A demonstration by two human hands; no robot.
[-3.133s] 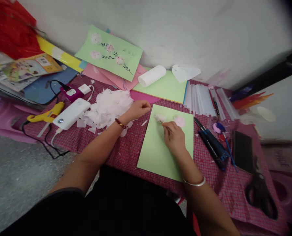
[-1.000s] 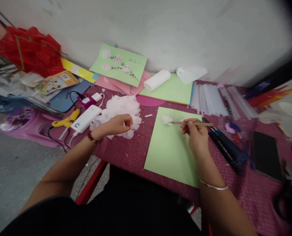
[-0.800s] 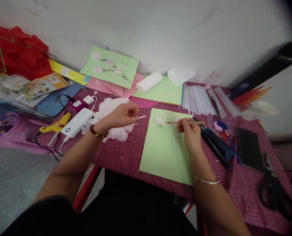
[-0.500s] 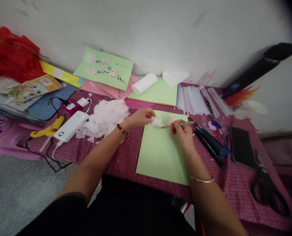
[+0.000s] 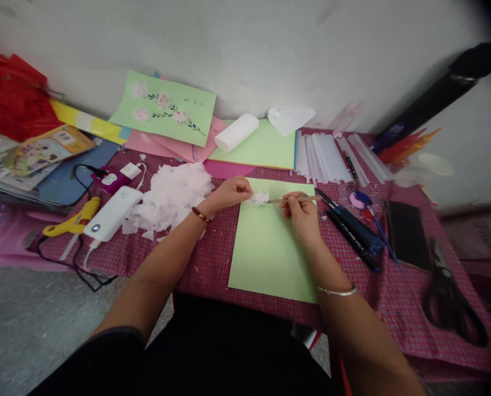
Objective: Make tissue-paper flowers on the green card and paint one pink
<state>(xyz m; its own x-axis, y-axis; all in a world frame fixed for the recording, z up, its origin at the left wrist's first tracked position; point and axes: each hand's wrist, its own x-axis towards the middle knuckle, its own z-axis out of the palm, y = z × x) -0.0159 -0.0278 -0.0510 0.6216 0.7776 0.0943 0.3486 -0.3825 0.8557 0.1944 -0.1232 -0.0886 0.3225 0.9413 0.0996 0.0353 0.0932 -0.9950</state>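
Observation:
My left hand [image 5: 232,192] has its fingers pinched together at the left edge of a small crumpled white paper flower [image 5: 260,198]. This flower lies on the upper part of a light green sheet [image 5: 270,247]. Between the thumb and fingers of my right hand [image 5: 301,212] is a thin brown stick [image 5: 278,201], held nearly level. Its left tip reaches the flower's right side. Left of the sheet, a loose heap of white paper pieces [image 5: 177,192] lies beside my left forearm.
Behind lie a green card with paper flowers [image 5: 167,107] and a white roll [image 5: 237,132]. A yellow glue gun [image 5: 74,218] and white power bank [image 5: 113,213] are at left. Glue sticks [image 5: 322,157], black-and-blue pens [image 5: 353,236], a phone [image 5: 408,234] and scissors [image 5: 452,302] lie right.
My left fingertips have drawn slightly left across the flower. The stick has moved up and left, its tip now at the flower. The whole view has shifted slightly.

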